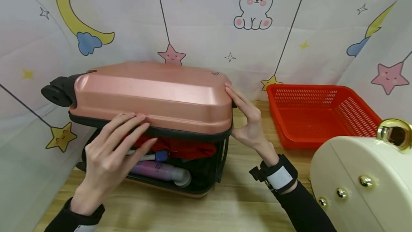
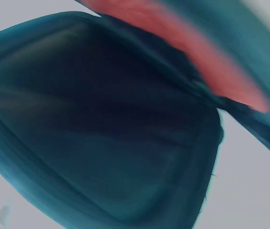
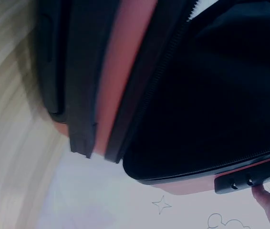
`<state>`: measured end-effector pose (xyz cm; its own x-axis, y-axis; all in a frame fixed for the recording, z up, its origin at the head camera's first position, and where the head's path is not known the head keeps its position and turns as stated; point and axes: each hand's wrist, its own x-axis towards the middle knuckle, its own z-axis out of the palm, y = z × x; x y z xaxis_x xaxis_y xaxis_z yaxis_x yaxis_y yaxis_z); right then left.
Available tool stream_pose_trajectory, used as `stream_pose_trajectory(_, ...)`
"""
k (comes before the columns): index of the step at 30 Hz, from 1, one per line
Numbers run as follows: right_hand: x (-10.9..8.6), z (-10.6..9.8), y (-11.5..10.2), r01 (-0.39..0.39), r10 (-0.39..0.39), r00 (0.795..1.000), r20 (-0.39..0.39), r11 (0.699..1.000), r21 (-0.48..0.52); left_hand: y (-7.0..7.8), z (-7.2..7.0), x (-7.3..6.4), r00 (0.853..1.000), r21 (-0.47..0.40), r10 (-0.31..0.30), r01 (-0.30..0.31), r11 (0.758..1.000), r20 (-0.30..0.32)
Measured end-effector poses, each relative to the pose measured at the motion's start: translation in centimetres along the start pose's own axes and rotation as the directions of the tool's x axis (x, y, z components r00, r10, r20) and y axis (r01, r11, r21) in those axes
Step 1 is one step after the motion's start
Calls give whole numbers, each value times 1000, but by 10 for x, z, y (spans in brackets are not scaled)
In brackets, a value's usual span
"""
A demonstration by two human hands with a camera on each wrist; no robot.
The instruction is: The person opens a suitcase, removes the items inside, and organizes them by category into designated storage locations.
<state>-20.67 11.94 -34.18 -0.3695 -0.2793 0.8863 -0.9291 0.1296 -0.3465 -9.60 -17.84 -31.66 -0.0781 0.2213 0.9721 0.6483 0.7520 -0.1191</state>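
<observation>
In the head view, a rose-pink, hard-shelled suitcase (image 1: pixel 180 112) lies ajar on the wood-grain tabletop (image 1: pixel 244 189); the right hand (image 1: pixel 252 124) grips its raised lid (image 1: pixel 154 78) at the side, apparently to hold it up, while the left hand (image 1: pixel 106 158), fingers loosely extended, lies at the front edge, perhaps steadying. The left wrist view shows dark lining (image 2: pixel 101 109); the right wrist view, black zip edging (image 3: pixel 158 76) and a lock panel (image 3: pixel 249 174).
</observation>
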Motion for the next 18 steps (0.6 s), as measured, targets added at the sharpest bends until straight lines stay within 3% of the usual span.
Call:
stream_pose_trajectory(3, 5, -1, 0, -10, 10, 1000, 3, 1000, -5, -17, -18, -12, 991, 44, -134, 134, 990, -7)
stream_pose_trajectory(7, 10, -2, 1, -20, 20, 1000, -6, 1000, -2, -45, -40, -31, 956, 132, -295, 291, 948, 13)
stream_pose_trajectory(9, 12, -3, 2, -27, 27, 1000, -5, 1000, 7, -60, -52, -45, 927, 201, -369, 350, 915, 66)
stream_pose_trajectory(10, 13, -3, 3, -32, 32, 999, -5, 999, 20, -67, -58, -53, 904, 240, -415, 383, 892, 102)
stream_pose_trajectory(11, 14, -4, 4, -38, 38, 999, -7, 999, 30, -74, -63, -61, 872, 282, -469, 419, 863, 143)
stream_pose_trajectory(12, 15, -4, 5, -46, 47, 999, -9, 998, 40, -81, -68, -68, 827, 320, -529, 457, 830, 190)
stream_pose_trajectory(13, 16, -5, 5, -54, 55, 998, -14, 997, 51, -88, -73, -75, 761, 363, -597, 497, 788, 255)
stream_pose_trajectory(14, 18, -6, 7, -62, 63, 998, -20, 996, 60, -96, -77, -81, 679, 400, -658, 532, 747, 326)
stream_pose_trajectory(15, 19, -6, 8, -67, 69, 997, -26, 996, 65, -104, -80, -87, 581, 429, -713, 570, 700, 392)
stream_pose_trajectory(16, 20, -7, 9, -70, 73, 997, -34, 995, 65, -111, -83, -92, 475, 457, -752, 600, 657, 458)
stream_pose_trajectory(17, 22, -8, 9, -74, 77, 996, -40, 995, 63, -118, -84, -96, 376, 472, -769, 624, 623, 517)
stream_pose_trajectory(18, 24, -8, 10, -77, 80, 996, -43, 995, 55, -124, -86, -99, 287, 480, -768, 643, 597, 572)
